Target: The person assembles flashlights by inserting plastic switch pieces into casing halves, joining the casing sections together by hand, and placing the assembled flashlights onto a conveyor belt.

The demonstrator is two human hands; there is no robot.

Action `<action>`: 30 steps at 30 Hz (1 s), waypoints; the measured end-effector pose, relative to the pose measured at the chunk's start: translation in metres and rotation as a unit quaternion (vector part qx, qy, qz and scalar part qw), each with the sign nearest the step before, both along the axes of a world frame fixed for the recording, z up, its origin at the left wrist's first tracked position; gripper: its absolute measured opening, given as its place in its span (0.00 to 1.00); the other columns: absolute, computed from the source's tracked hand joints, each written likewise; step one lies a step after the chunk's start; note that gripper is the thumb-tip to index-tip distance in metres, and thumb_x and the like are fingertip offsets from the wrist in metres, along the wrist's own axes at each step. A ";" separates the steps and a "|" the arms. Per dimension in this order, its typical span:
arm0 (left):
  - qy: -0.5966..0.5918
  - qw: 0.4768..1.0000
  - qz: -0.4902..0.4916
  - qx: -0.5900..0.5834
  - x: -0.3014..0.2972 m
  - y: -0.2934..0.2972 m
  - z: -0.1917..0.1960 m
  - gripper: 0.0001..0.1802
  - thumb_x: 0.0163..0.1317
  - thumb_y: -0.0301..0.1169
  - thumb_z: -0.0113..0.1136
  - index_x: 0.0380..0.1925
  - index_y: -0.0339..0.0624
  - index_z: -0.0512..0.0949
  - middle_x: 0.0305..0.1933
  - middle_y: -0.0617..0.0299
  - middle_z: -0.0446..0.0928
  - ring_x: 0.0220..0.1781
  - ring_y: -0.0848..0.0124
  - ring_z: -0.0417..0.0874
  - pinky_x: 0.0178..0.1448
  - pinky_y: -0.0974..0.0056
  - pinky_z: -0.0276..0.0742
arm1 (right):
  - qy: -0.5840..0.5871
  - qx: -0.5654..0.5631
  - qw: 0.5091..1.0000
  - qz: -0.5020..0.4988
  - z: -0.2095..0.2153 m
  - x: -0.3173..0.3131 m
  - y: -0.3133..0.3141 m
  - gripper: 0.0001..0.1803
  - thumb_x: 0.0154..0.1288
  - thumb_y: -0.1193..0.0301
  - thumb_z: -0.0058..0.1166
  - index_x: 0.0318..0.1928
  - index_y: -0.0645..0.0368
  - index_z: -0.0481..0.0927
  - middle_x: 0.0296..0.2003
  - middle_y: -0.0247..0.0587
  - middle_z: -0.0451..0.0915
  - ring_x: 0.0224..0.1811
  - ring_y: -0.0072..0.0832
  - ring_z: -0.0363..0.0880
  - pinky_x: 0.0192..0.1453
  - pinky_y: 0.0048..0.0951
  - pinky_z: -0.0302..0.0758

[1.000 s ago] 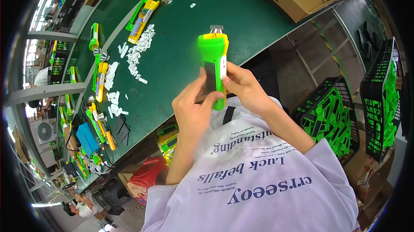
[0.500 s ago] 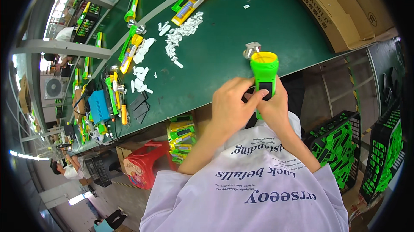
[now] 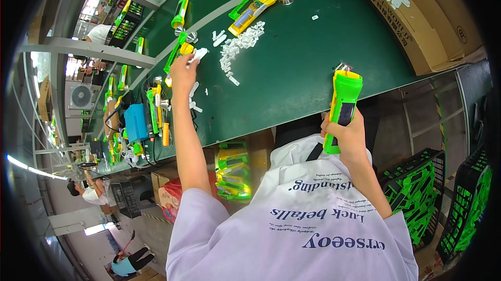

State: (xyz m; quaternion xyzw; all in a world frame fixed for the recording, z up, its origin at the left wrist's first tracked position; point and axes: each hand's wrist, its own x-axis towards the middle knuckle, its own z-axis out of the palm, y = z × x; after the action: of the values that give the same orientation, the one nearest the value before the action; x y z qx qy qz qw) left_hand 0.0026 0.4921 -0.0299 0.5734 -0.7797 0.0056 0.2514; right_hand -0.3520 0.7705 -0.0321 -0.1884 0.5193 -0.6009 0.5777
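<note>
In my right hand (image 3: 348,132) is a green and yellow flashlight body (image 3: 347,93), held by its lower part with the wide end pointing up. A dark panel runs along its side, and a shiny silver reflector piece (image 3: 343,67) shows just beyond the wide end. My left arm stretches out over the green table, and my left hand (image 3: 182,73) is at a pile of small white plastic pieces (image 3: 199,54), fingertips touching or very near it. Whether those fingers grip a piece is hidden. Beside that hand lies an opened green and yellow flashlight (image 3: 176,54).
More white pieces (image 3: 242,41) lie mid-table near another opened flashlight (image 3: 253,13). A blue box-shaped device (image 3: 135,123) with cables stands at left, by an orange-handled tool (image 3: 166,135). A cardboard box (image 3: 396,25) borders the far right. Black crates (image 3: 417,192) of green parts stand below right.
My left hand has left the flashlight and moved far left to the white pieces. The flashlight, now in my right hand alone, has tilted and shifted slightly right. The view has shifted a little.
</note>
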 end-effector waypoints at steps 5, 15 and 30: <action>-0.135 0.988 -0.077 -0.023 -0.015 -0.024 -0.006 0.11 0.56 0.32 0.66 0.37 0.37 0.83 0.36 0.51 0.82 0.44 0.53 0.81 0.51 0.51 0.75 | -0.005 -0.014 1.000 0.014 -0.001 0.001 0.003 0.18 0.46 0.85 0.55 0.40 0.61 0.70 0.24 0.37 0.77 0.23 0.23 0.76 0.28 0.26 0.72; 0.082 0.964 -0.022 0.251 -0.038 0.040 0.026 0.07 0.58 0.28 0.65 0.31 0.33 0.83 0.24 0.60 0.81 0.26 0.74 0.78 0.33 0.69 0.71 | -0.013 0.006 1.000 -0.006 -0.003 -0.004 0.002 0.18 0.45 0.86 0.56 0.39 0.62 0.70 0.27 0.38 0.75 0.22 0.27 0.76 0.28 0.29 0.74; -0.133 0.922 -0.364 0.030 -0.105 0.153 0.026 0.20 0.45 0.13 0.57 0.40 0.39 0.81 0.48 0.54 0.77 0.51 0.55 0.79 0.51 0.54 0.76 | -0.010 0.015 0.999 0.038 -0.007 0.003 0.002 0.18 0.44 0.87 0.57 0.38 0.61 0.70 0.25 0.37 0.75 0.23 0.27 0.76 0.28 0.29 0.74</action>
State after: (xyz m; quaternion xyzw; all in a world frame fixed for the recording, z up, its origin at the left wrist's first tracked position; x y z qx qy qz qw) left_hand -0.1027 0.6447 -0.0043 0.2515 -0.9606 -0.0334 0.1131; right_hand -0.3487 0.7722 -0.0390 -0.1931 0.5152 -0.5723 0.6081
